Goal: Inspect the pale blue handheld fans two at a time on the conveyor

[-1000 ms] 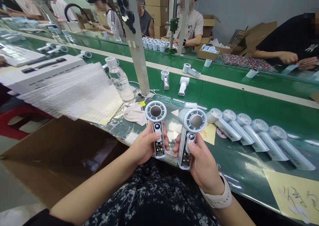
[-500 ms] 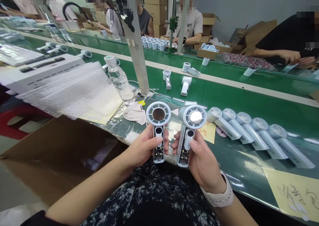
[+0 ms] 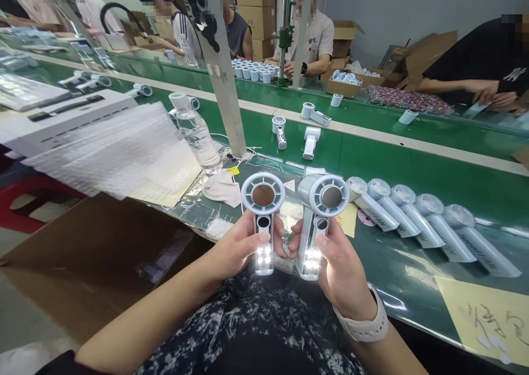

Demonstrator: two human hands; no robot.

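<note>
My left hand [image 3: 242, 240] is closed round the handle of a light-blue handheld fan [image 3: 263, 196], its thumb on the front of the handle. A second handheld fan [image 3: 329, 197] of the same kind is gripped in my right hand [image 3: 341, 259], thumb likewise on the front. Both fans stand upright side by side, their round ringed heads facing me. White lights glow brightly low on both handles. To the right, several wrapped fans [image 3: 430, 212] lie slanted in a row on the bench.
Left of my hands stand a water bottle [image 3: 196, 135] and a pale face mask [image 3: 223, 188], near a pile of bubble-wrap bags [image 3: 119, 155]. A metal post [image 3: 225, 88] rises ahead. Loose fans [image 3: 311, 142] lie on the green conveyor [image 3: 372, 149]. Co-workers [image 3: 318, 39] sit across it.
The lights on both handles have come on; they were dark before. The right fan has turned slightly, and its shiny centre no longer glares white.
</note>
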